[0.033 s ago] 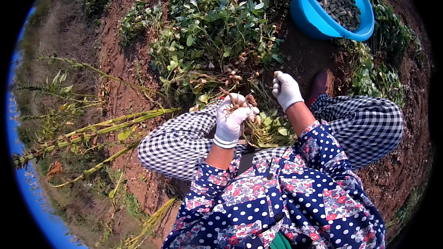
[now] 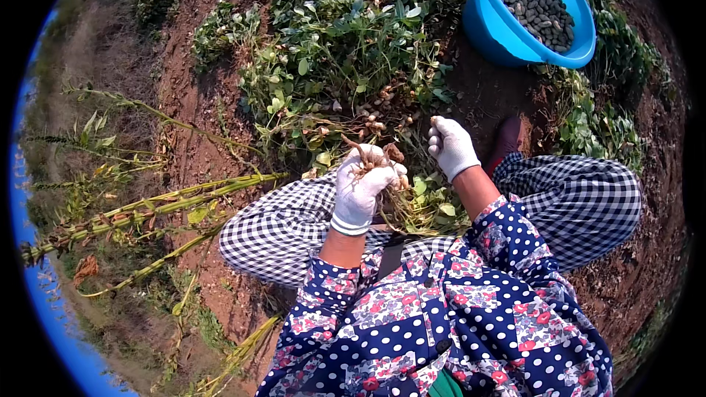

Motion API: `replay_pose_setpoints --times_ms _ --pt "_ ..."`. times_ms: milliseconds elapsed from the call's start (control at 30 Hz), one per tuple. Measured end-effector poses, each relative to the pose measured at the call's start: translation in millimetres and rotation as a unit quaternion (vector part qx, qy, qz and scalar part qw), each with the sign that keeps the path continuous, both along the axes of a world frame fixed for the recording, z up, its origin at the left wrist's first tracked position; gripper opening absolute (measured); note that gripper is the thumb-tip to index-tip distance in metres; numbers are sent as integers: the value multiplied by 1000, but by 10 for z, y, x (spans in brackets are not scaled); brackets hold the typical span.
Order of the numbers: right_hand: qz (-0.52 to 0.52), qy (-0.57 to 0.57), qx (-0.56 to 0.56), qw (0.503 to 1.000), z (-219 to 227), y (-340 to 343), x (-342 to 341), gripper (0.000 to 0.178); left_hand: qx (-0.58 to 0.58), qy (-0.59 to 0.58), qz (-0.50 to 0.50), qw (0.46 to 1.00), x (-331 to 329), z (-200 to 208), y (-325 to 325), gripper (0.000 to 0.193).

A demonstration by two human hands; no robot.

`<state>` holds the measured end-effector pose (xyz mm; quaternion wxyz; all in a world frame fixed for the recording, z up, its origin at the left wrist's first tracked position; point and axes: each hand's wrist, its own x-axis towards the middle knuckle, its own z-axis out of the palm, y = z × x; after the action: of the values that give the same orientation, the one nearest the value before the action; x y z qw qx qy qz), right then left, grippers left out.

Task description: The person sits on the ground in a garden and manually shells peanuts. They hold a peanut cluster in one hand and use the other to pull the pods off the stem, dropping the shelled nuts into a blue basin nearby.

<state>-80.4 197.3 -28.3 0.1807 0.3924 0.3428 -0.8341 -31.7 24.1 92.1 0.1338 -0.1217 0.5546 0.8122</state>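
Observation:
My left hand point(image 2: 359, 195), in a white glove, is closed around the root end of a peanut plant point(image 2: 373, 160). Bare brown roots and a few pods stick out past its fingers, and the plant's leafy stems point(image 2: 426, 206) hang down between my legs. To the right of it, apart from the plant, my gloved right hand point(image 2: 451, 148) is curled shut with the fingertips pressed together. Whatever lies inside that hand is hidden. Just beyond both hands, pale peanut pods point(image 2: 373, 125) show among the roots of a heap of pulled peanut plants point(image 2: 346, 51).
A blue plastic basin point(image 2: 494, 37) holding many peanuts point(image 2: 533, 7) stands at the far right. My checked trouser legs point(image 2: 581, 202) spread to both sides, with a dark shoe point(image 2: 509, 140) near the basin. Tall dry stalks point(image 2: 169, 195) lean in from the left over reddish soil.
My left hand has shifted slightly left with the peanut plant in it. My right hand has moved a little to the left and nearer, still closed.

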Motion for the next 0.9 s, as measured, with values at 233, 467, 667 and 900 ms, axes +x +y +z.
replay_pose_setpoints --times_ms 233,467,667,900 --pt "25 -6 -8 1000 -150 -63 96 8 -603 390 188 671 -1558 1212 -1238 30" --pt "-15 60 -18 998 266 136 -150 12 -758 82 19 647 -1344 435 -1613 65" --pt "-112 266 171 942 997 719 -783 18 -741 146 -211 620 -797 -859 -1019 49" --pt "-74 243 761 597 998 1876 -1934 48 -683 198 -263 652 -727 -1110 -700 30"
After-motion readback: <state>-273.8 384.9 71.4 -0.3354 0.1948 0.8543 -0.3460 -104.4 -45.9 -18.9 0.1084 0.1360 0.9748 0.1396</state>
